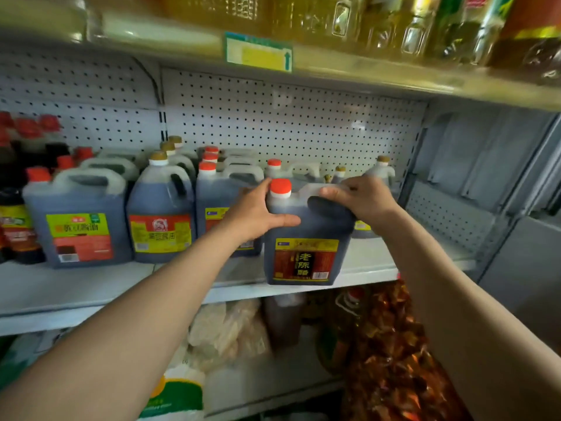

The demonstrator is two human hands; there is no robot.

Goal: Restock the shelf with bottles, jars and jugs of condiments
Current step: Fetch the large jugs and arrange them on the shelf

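A big dark vinegar jug with a red cap and a brown-and-yellow label stands at the front edge of the white middle shelf. My left hand presses flat against the jug's left shoulder, just below the cap. My right hand is wrapped over the jug's handle on top. Rows of similar dark jugs fill the shelf to the left: one with a green-and-red label, one with a red-and-yellow label, and another directly behind my left hand.
More jugs stand behind the held one against the pegboard back. Small red-capped bottles crowd the far left. Oil bottles line the top shelf. Bags of dried goods lie on the shelf below. Bare shelf surface lies right of the jug.
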